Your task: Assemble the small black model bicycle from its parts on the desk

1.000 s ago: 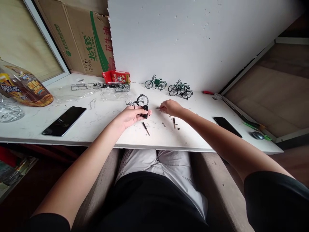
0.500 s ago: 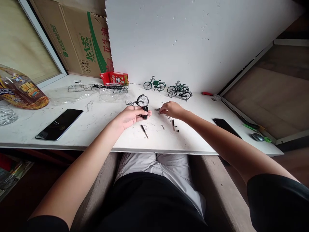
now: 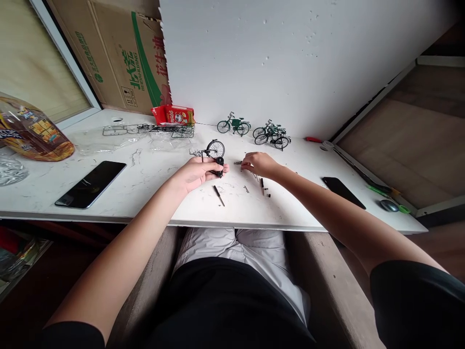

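My left hand (image 3: 198,174) is closed on a partly built black model bicycle (image 3: 215,148), with one spoked wheel and the silvery handlebar standing out past the fingers. My right hand (image 3: 257,164) is down at the table top with its fingers pinched together beside a few small parts (image 3: 238,163); whatever is between the fingertips is too small to make out. Between me and the hands lies a small screwdriver (image 3: 219,196). A second dark tool (image 3: 262,186) and tiny parts (image 3: 246,189) are scattered below my right hand.
Finished model bicycles (image 3: 234,124) stand at the back by the white board. At the left are a phone (image 3: 90,185), a large bottle (image 3: 34,131), a red packet (image 3: 178,115) and black part frames (image 3: 167,130). A black phone (image 3: 343,192) and a mouse (image 3: 388,205) lie right.
The view has shifted slightly. Both hands stay nearly in the same places; my left hand still holds the model bicycle and my right fingers remain pinched near the small parts.
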Demonstrator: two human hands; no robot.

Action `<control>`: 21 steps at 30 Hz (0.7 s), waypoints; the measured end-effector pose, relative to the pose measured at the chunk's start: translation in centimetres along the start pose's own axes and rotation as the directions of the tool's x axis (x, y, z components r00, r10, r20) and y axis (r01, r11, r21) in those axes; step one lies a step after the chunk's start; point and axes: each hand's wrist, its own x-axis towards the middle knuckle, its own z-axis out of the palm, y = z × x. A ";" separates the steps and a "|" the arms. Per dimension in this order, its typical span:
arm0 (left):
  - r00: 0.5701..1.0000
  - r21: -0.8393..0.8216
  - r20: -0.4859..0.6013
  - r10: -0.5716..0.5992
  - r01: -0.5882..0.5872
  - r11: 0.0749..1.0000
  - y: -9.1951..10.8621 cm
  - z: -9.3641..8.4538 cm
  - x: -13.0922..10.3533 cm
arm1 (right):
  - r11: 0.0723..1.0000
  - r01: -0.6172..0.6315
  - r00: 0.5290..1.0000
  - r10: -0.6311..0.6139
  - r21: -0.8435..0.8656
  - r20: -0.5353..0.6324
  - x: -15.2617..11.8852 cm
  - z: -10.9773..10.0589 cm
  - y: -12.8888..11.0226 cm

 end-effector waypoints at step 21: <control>1.000 -0.003 0.007 -0.012 0.012 1.000 0.2 0.6 -0.2 | 0.998 -0.068 0.997 0.068 -0.006 -0.046 -0.8 2.6 -0.3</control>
